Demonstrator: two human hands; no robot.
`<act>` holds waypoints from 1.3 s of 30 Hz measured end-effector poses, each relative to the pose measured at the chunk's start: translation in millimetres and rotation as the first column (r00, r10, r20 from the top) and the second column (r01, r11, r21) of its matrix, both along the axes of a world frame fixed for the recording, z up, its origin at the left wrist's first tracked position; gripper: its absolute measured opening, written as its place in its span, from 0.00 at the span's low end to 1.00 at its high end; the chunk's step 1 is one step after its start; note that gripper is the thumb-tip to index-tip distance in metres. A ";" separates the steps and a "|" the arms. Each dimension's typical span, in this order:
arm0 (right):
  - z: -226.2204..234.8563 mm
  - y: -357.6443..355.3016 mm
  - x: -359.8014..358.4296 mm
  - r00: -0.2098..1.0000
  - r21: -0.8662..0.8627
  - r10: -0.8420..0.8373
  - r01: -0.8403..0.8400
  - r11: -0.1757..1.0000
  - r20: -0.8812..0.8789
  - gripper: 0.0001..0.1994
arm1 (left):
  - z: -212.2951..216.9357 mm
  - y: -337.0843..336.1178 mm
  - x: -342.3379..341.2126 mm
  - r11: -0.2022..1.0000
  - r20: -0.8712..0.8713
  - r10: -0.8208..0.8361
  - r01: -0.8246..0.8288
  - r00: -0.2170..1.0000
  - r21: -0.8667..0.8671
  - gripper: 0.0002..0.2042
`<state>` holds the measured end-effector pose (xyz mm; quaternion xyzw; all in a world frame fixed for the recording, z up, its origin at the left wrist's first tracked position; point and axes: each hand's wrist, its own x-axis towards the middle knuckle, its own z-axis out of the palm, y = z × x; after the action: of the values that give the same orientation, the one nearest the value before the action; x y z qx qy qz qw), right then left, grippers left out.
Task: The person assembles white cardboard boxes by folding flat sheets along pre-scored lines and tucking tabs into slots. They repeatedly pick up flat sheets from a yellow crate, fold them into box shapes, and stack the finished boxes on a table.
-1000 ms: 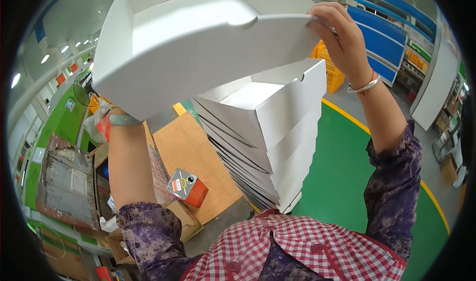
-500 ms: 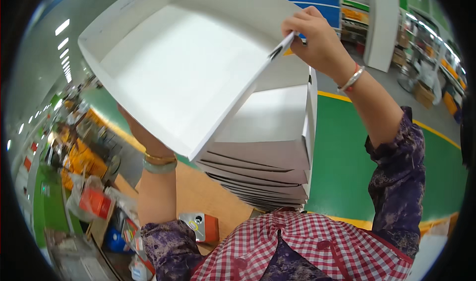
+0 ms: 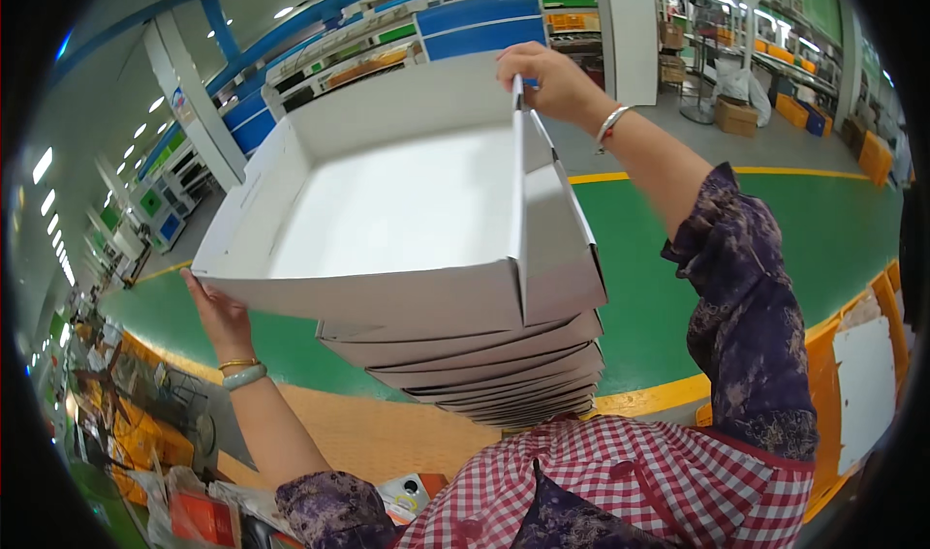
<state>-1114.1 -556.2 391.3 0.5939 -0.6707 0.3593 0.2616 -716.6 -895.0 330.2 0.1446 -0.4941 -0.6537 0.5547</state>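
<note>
A large open white cardboard tray (image 3: 407, 205) sits, slightly skewed, at the top of a tall stack of similar nested trays (image 3: 484, 367). My right hand (image 3: 547, 79) pinches the tray's far right corner, fingers wrapped over the upper edge. My left hand (image 3: 221, 319) holds the near left corner from below, with the palm against the outer wall and the thumb near the rim. Inside, the tray shows only its bare white bottom. Its right side wall stands close beside the wall of the tray below.
A brown board (image 3: 339, 433) lies under the stack's left side. An orange and white box (image 3: 412, 494) is near my left elbow, with a red package (image 3: 203, 520) beyond. Orange crates (image 3: 833, 394) stand at the right. Green floor (image 3: 717, 259) with yellow lines surrounds the stack.
The tray has come down from a tilted, raised pose to nearly level on the stack. Both hands moved lower and leftward with it. My view has shifted, showing more of the hall.
</note>
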 end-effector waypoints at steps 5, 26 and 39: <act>6.4 35.5 -18.9 0.999 -0.013 -0.003 0.003 1.000 0.050 0.11 | 40.0 35.8 -15.1 0.963 0.082 -0.269 0.266 0.960 0.044 0.23; -85.2 144.5 -41.1 0.974 -0.088 -0.212 0.218 0.972 0.077 0.12 | -7.7 164.1 -62.4 0.922 0.926 0.046 0.341 0.374 -0.184 0.12; -117.7 148.2 -15.2 0.811 -0.098 -0.019 0.094 0.991 0.585 0.23 | 53.7 112.6 -51.8 0.906 0.895 0.207 0.268 0.394 -0.327 0.13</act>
<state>-1129.3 -408.0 273.7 0.4183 -0.7124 0.5562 0.0902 -768.3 -782.4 383.9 0.3472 -0.8474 -0.3514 0.1944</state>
